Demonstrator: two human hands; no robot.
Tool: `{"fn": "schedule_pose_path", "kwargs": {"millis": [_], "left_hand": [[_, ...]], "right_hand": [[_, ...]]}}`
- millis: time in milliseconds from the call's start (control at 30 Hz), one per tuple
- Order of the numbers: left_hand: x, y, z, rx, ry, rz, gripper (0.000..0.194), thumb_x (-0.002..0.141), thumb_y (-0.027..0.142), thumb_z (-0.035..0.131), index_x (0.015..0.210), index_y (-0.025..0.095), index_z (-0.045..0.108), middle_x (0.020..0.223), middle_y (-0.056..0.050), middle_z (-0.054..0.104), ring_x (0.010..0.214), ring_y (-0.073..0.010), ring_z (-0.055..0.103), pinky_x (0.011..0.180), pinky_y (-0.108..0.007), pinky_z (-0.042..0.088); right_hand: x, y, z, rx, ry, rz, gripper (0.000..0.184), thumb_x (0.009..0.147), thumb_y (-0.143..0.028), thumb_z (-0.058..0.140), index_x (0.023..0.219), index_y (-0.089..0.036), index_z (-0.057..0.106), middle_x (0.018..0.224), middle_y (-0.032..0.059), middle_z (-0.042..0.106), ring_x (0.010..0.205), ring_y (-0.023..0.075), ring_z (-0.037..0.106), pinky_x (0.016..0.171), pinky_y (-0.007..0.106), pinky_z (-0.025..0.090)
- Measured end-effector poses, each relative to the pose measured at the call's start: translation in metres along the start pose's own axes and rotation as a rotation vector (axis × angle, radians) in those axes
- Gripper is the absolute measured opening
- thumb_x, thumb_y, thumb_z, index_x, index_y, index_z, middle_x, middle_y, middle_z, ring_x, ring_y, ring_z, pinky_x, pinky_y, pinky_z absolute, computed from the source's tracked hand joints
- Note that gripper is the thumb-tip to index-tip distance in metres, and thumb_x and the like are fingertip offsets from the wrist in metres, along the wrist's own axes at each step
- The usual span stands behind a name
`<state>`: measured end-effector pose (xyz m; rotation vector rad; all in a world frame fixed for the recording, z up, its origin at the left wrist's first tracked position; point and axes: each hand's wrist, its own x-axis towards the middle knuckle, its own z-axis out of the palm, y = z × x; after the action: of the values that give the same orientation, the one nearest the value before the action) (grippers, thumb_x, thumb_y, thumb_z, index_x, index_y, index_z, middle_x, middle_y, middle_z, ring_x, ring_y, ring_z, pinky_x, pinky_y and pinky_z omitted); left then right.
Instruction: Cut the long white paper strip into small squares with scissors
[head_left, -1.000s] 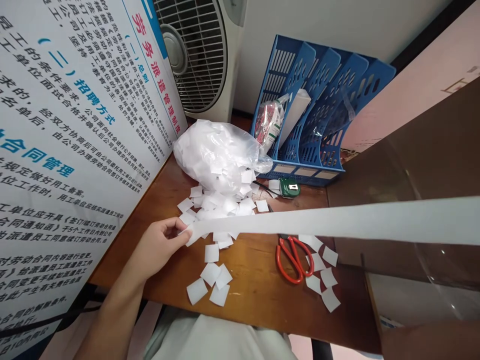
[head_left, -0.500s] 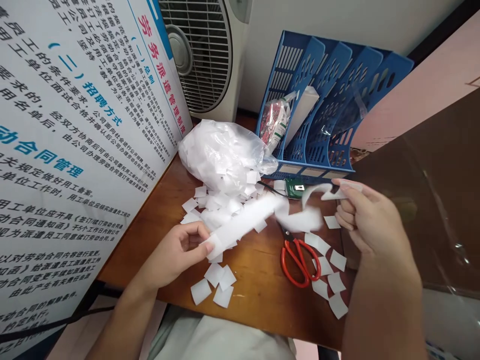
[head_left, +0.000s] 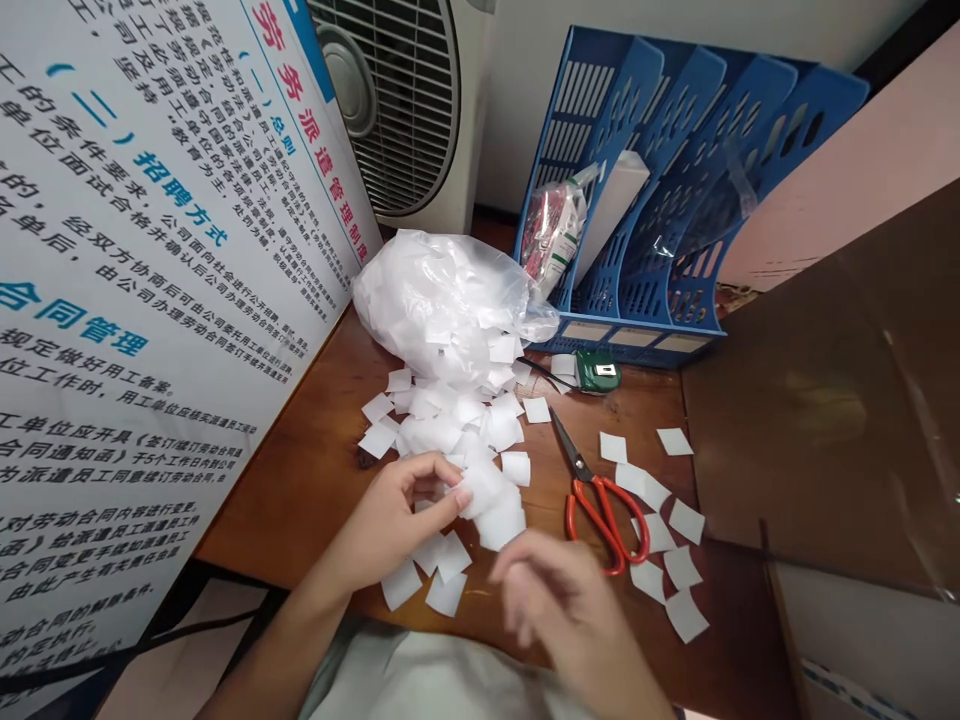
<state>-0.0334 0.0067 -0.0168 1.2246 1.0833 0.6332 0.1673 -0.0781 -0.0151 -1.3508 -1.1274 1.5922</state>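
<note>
My left hand (head_left: 416, 520) pinches a thin white strip (head_left: 499, 515) between thumb and fingertips, above the table. The strip hangs in a short curl toward my right hand (head_left: 559, 600), whose fingers are bent and smeared by motion; whether they touch it I cannot tell. Red-handled scissors (head_left: 600, 515) lie on the table to the right, beyond that hand. Small white squares (head_left: 448, 592) lie beneath my left hand, and more white pieces (head_left: 686, 615) are scattered right of the scissors. A heap of such squares (head_left: 427, 430) spreads from the mouth of a clear plastic bag (head_left: 442, 290).
A green tape measure (head_left: 598, 370) stands before a blue file rack (head_left: 630, 340) holding a plastic packet (head_left: 553, 225). Behind the bag is a fan (head_left: 405, 110). A printed board (head_left: 150, 260) rises on the left; a brown panel (head_left: 825, 400) borders the table's right side.
My right hand has come down and left, toward my left hand. The white strip, stretched out between both hands before, now hangs short from my left hand, which has moved slightly right.
</note>
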Motion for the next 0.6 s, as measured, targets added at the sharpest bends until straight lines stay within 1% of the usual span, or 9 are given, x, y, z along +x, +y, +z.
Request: {"fn": "schedule_pose_path", "kwargs": {"millis": [33,100,200,233,300,367,467,533,600], "left_hand": [[-0.001,0.003,0.001,-0.010,-0.005,0.022,0.019,0.093,0.034,0.067,0.084,0.017,0.064,0.087,-0.003,0.068,0.080,-0.0160,0.063,0.075,-0.026,0.051],[-0.004,0.010,0.002,-0.036,-0.024,0.054,0.016,0.094,0.030,0.067,0.085,0.017,0.065,0.087,-0.003,0.069,0.082,-0.0159,0.064,0.076,-0.026,0.051],[-0.011,0.020,0.005,-0.106,-0.062,0.088,0.014,0.093,0.027,0.068,0.084,0.017,0.064,0.091,-0.004,0.072,0.079,-0.0150,0.065,0.073,-0.025,0.051],[-0.013,0.023,0.006,-0.133,-0.081,0.098,0.014,0.093,0.026,0.069,0.084,0.018,0.063,0.091,-0.003,0.073,0.076,-0.0144,0.065,0.071,-0.025,0.051],[-0.014,0.027,0.009,-0.161,-0.130,0.113,0.014,0.093,0.025,0.069,0.083,0.018,0.062,0.090,-0.003,0.074,0.075,-0.0146,0.066,0.070,-0.026,0.051],[-0.012,0.030,0.013,-0.121,-0.161,0.112,0.014,0.092,0.025,0.069,0.082,0.017,0.064,0.087,-0.004,0.074,0.078,-0.0166,0.066,0.073,-0.027,0.051],[-0.005,0.030,0.020,-0.005,-0.154,0.063,0.012,0.089,0.025,0.072,0.081,0.017,0.068,0.086,-0.004,0.073,0.082,-0.0177,0.065,0.076,-0.028,0.050],[0.000,0.028,0.024,0.036,-0.156,0.024,0.011,0.089,0.025,0.072,0.081,0.017,0.069,0.085,-0.003,0.073,0.079,-0.0165,0.063,0.073,-0.027,0.049],[0.004,0.025,0.027,0.053,-0.160,0.009,0.013,0.090,0.026,0.069,0.080,0.017,0.068,0.082,-0.003,0.072,0.075,-0.0156,0.062,0.070,-0.026,0.049]], "right_hand": [[-0.005,0.006,0.006,-0.011,-0.121,0.119,0.032,0.098,-0.046,0.057,0.101,-0.017,0.070,0.072,0.0031,0.064,0.058,0.0114,0.055,0.054,0.023,0.043],[-0.007,0.014,0.013,0.031,-0.215,0.229,0.048,0.099,-0.054,0.053,0.133,-0.022,0.059,0.096,0.0078,0.068,0.070,0.0142,0.062,0.060,0.025,0.048],[-0.004,0.011,0.011,0.197,-0.269,0.153,0.087,0.093,-0.064,0.057,0.162,-0.030,0.018,0.126,0.0132,0.062,0.086,0.0188,0.066,0.071,0.030,0.052],[-0.001,0.006,0.009,0.264,-0.295,0.102,0.096,0.089,-0.069,0.060,0.163,-0.031,0.012,0.135,0.0149,0.058,0.092,0.0211,0.066,0.075,0.033,0.053],[0.003,-0.003,0.005,0.377,-0.298,0.008,0.106,0.079,-0.077,0.064,0.163,-0.032,0.017,0.149,0.0161,0.048,0.110,0.0273,0.063,0.087,0.039,0.052],[0.008,-0.006,0.002,0.433,-0.178,-0.078,0.096,0.077,-0.077,0.067,0.156,-0.028,0.041,0.152,0.0142,0.047,0.123,0.0314,0.057,0.100,0.043,0.048],[0.018,0.002,0.001,0.394,0.160,-0.116,0.045,0.086,-0.056,0.071,0.116,-0.022,0.076,0.124,0.0107,0.068,0.111,0.0272,0.063,0.098,0.039,0.050],[0.025,0.011,0.001,0.337,0.305,-0.089,0.028,0.088,-0.045,0.071,0.091,-0.019,0.078,0.097,0.0086,0.073,0.088,0.0221,0.065,0.081,0.034,0.053],[0.030,0.018,0.002,0.321,0.335,-0.077,0.030,0.087,-0.045,0.072,0.080,-0.016,0.075,0.079,0.0071,0.070,0.072,0.0182,0.060,0.066,0.030,0.050]]}}
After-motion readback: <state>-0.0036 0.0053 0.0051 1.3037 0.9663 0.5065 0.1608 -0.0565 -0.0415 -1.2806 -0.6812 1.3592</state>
